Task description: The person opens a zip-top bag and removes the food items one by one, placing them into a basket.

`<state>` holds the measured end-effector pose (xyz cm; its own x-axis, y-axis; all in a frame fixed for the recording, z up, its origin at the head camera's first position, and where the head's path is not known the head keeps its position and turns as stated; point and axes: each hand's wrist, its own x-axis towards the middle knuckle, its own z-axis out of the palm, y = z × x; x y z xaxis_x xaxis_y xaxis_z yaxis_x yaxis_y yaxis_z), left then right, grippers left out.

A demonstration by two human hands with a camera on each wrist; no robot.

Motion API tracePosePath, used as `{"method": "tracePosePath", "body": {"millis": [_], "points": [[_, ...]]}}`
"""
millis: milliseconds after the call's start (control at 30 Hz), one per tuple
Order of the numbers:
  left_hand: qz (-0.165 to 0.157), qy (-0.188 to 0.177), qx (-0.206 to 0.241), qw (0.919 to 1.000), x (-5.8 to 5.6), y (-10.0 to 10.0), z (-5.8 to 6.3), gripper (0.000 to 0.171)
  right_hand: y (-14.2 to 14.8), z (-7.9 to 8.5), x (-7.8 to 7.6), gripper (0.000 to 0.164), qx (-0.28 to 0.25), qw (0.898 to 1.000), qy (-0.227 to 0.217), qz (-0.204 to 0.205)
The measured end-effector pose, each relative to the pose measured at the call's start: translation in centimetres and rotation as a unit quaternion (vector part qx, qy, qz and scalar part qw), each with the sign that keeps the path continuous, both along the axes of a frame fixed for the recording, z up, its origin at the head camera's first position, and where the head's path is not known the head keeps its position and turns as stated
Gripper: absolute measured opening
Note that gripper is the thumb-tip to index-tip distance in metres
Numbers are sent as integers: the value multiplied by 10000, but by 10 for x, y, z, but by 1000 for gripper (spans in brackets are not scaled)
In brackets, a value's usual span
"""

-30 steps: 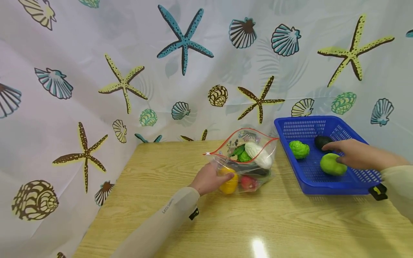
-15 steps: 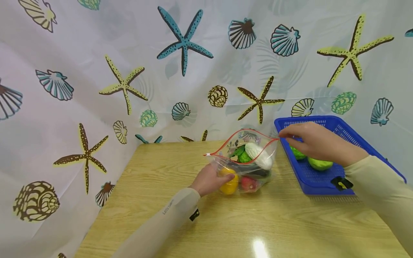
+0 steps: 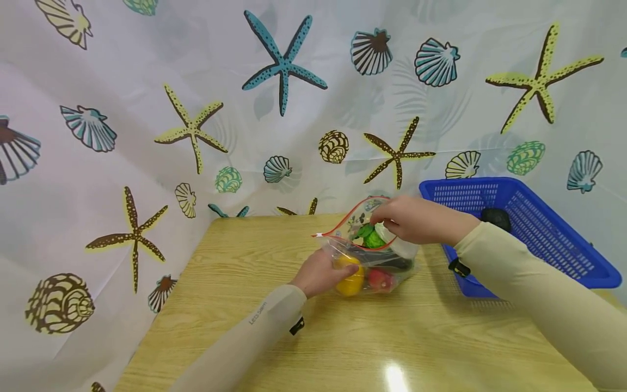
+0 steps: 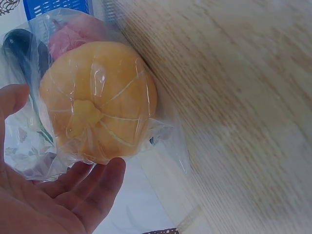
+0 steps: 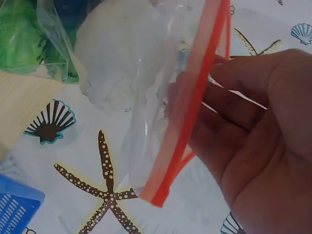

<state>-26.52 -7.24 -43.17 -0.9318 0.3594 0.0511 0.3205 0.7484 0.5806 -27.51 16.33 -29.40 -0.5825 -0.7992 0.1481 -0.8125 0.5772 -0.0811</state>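
Note:
A clear zip bag (image 3: 374, 249) with a red zip edge (image 5: 195, 83) stands gaping on the table. My left hand (image 3: 320, 272) grips its left side, thumb over a yellow-orange pumpkin (image 4: 97, 102), fingers curved beneath it. Also in the bag are a round reddish-pink vegetable (image 3: 381, 280), a long dark vegetable (image 4: 22, 53), a bumpy green vegetable (image 3: 374, 239) and a large white one (image 5: 122, 44). My right hand (image 3: 413, 218) reaches over the right side, fingertips dipped into the mouth beside the white vegetable. Behind the zip edge its fingers are loosely bent, with nothing seen between them.
A blue plastic basket (image 3: 583, 261) stands right of the bag, with a dark avocado (image 3: 496, 219) inside. My right sleeve (image 3: 519, 277) crosses its front left part and hides what lies there. Behind the wooden table (image 3: 259, 245) hangs a cloth printed with shells and starfish.
My right hand has moved left from over the basket, past the bag's right corner, into its mouth. The green pepper in the basket shifted left, then went behind my arm. My left hand stays put.

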Motion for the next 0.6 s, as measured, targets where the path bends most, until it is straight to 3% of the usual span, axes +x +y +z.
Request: {"method": "tracePosePath", "body": {"millis": [233,500,600], "points": [[-13,39,48,10000,0,1,-1,74,-9,-4,-7,28,680,9968,-206,-368],[-14,19,38,10000,2,3,1,72,-18,-3,-5,39,1431,9818,-244,-1227],[-69,74,-47,9999,2,5,1,72,-21,-6,-4,32,1551,9779,-115,-1398]]}}
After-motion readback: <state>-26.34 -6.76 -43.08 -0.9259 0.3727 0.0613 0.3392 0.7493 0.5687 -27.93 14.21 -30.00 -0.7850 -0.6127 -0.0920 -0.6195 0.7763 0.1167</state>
